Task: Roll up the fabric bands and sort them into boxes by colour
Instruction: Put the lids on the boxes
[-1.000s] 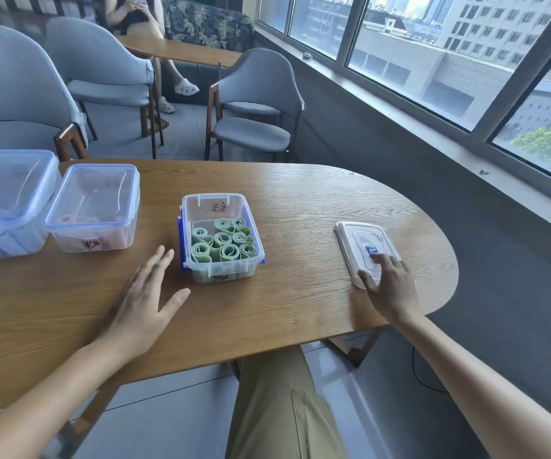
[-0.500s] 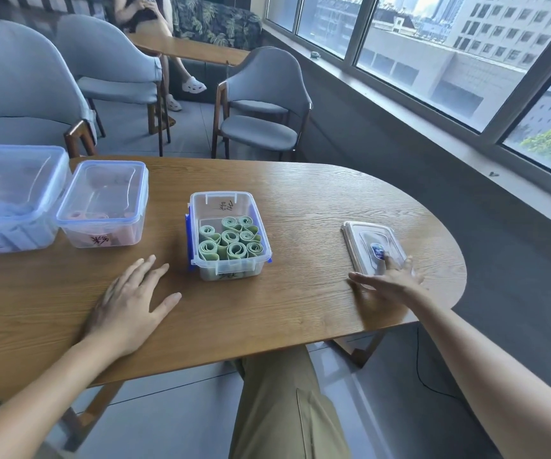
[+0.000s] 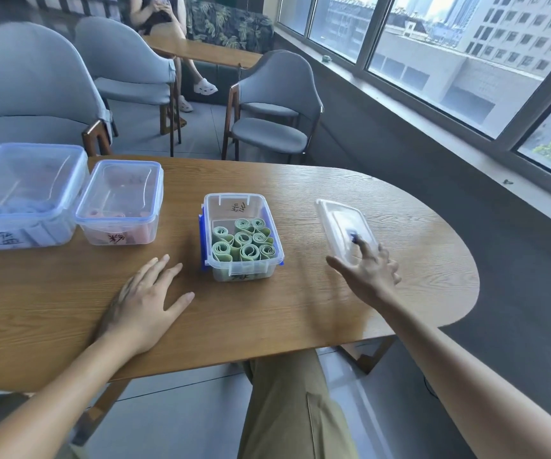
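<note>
- One view only, the head camera: the clear lid [image 3: 343,226], which lay flat on the bench [image 3: 300,309] a second ago, is now tilted up off the wood, its near end raised by the right hand [image 3: 368,273].
- The right hand's fingers curl under and around the lid's near edge, pinching it; motion blur hides the exact hold.
- The left hand [image 3: 145,299] rests flat on the bench with fingers spread, holding nothing, much as before.
- The green bands [image 3: 242,241] sit rolled and packed in the open box [image 3: 241,270] between the two hands.
- Two lidded boxes [image 3: 120,200] stand at far left.
- The lift suggests green sorting is finished and closing this box comes next.
</note>
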Demonstrator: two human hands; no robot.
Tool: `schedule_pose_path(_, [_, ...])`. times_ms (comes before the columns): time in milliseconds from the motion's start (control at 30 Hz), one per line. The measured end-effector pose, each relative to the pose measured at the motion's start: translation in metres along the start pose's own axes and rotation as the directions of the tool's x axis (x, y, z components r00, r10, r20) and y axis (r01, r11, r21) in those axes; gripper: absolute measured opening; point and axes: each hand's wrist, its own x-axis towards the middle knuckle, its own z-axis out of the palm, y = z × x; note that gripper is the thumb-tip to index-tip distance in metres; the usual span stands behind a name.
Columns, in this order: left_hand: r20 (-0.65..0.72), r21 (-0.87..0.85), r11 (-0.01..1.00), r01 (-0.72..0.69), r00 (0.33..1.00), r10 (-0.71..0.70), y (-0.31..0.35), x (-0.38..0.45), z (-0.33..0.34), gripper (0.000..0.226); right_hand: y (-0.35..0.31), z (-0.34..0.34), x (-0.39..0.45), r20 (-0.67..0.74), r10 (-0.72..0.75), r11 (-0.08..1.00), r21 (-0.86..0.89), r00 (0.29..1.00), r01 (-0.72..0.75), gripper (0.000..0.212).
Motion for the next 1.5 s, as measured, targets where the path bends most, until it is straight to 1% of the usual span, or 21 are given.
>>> schedule_pose_path(100, [-0.005, -0.012, 1.000, 0.005, 1.000, -0.005, 0.000, 0.000, 0.001, 0.087, -0.045, 0.000, -0.015, 0.025, -0.085, 0.995, 0.049, 0.996, 0.083, 0.088])
schedule_pose_path(200, [-0.004, -0.014, 1.000, 0.003, 1.000, -0.003, 0.000, 0.000, 0.001, 0.087, -0.085, 0.004, -0.032, 0.084, -0.156, 0.987, 0.058, 0.984, 0.152, 0.090])
schedule_pose_path(367, [0.002, -0.024, 1.000, 0.003, 1.000, -0.003, -0.001, 0.000, 0.001, 0.087, -0.134, 0.015, -0.054, 0.138, -0.225, 0.974, 0.063, 0.964, 0.219, 0.093])
schedule_pose_path(500, [0.008, -0.027, 1.000, 0.012, 1.000, -0.012, -0.002, 0.000, 0.000, 0.086, -0.164, 0.022, -0.067, 0.182, -0.214, 0.977, 0.020, 0.960, 0.214, 0.097])
schedule_pose_path(600, [0.011, -0.023, 1.000, 0.011, 1.000, -0.010, -0.001, -0.001, -0.001, 0.086, -0.178, 0.030, -0.070, 0.191, -0.196, 0.980, -0.007, 0.962, 0.201, 0.097])
schedule_pose_path(733, [0.009, -0.021, 1.000, 0.010, 1.000, -0.010, 0.000, -0.001, -0.001, 0.073, -0.188, 0.035, -0.073, 0.222, -0.181, 0.980, -0.044, 0.958, 0.196, 0.106])
schedule_pose_path(833, [0.005, -0.032, 0.999, 0.005, 1.000, -0.005, 0.001, -0.002, -0.002, 0.071, -0.193, 0.037, -0.075, 0.252, -0.175, 0.982, -0.029, 0.952, 0.189, 0.110])
schedule_pose_path(933, [0.023, -0.045, 0.999, 0.007, 1.000, -0.006, 0.002, -0.002, -0.003, 0.070, -0.193, 0.037, -0.075, 0.272, -0.179, 0.980, -0.038, 0.945, 0.197, 0.105])
schedule_pose_path(1000, [0.042, -0.084, 0.996, 0.028, 0.999, -0.024, 0.002, 0.002, -0.004, 0.067, -0.190, 0.036, -0.073, 0.289, -0.191, 0.977, -0.034, 0.938, 0.209, 0.092])
schedule_pose_path(1033, [0.048, -0.139, 0.989, 0.053, 0.998, -0.047, 0.003, 0.004, -0.005, 0.063, -0.189, 0.035, -0.072, 0.295, -0.195, 0.977, -0.030, 0.935, 0.213, 0.082])
schedule_pose_path(1100, [0.038, -0.300, 0.947, 0.114, 0.994, -0.107, 0.010, 0.009, -0.010, 0.053, -0.185, 0.036, -0.069, 0.309, -0.199, 0.977, -0.015, 0.930, 0.214, 0.063])
schedule_pose_path(1133, [0.026, -0.379, 0.915, 0.137, 0.990, -0.138, 0.016, 0.011, -0.013, 0.048, -0.183, 0.037, -0.067, 0.314, -0.203, 0.976, -0.009, 0.927, 0.217, 0.056])
schedule_pose_path(1200, [0.021, -0.501, 0.847, 0.175, 0.982, -0.190, 0.031, 0.015, -0.020, 0.042, -0.178, 0.039, -0.066, 0.321, -0.224, 0.970, -0.017, 0.920, 0.242, 0.051])
schedule_pose_path(1300, [0.091, -0.639, 0.721, 0.267, 0.958, -0.273, 0.052, 0.023, -0.028, 0.044, -0.173, 0.035, -0.065, 0.318, -0.265, 0.956, -0.034, 0.910, 0.290, 0.045])
schedule_pose_path(1333, [0.126, -0.686, 0.664, 0.297, 0.948, -0.293, 0.057, 0.026, -0.028, 0.047, -0.170, 0.032, -0.063, 0.305, -0.282, 0.952, -0.025, 0.909, 0.304, 0.044])
schedule_pose_path(1400, [0.196, -0.755, 0.558, 0.345, 0.930, -0.310, 0.064, 0.033, -0.025, 0.063, -0.163, 0.028, -0.058, 0.257, -0.326, 0.943, 0.022, 0.910, 0.332, 0.045])
schedule_pose_path(1467, [0.249, -0.768, 0.498, 0.402, 0.905, -0.346, 0.069, 0.039, -0.021, 0.081, -0.152, 0.028, -0.050, 0.183, -0.370, 0.929, 0.105, 0.911, 0.356, 0.045])
schedule_pose_path(1500, [0.265, -0.767, 0.482, 0.423, 0.893, -0.363, 0.071, 0.042, -0.018, 0.085, -0.145, 0.030, -0.045, 0.148, -0.365, 0.926, 0.158, 0.919, 0.342, 0.044])
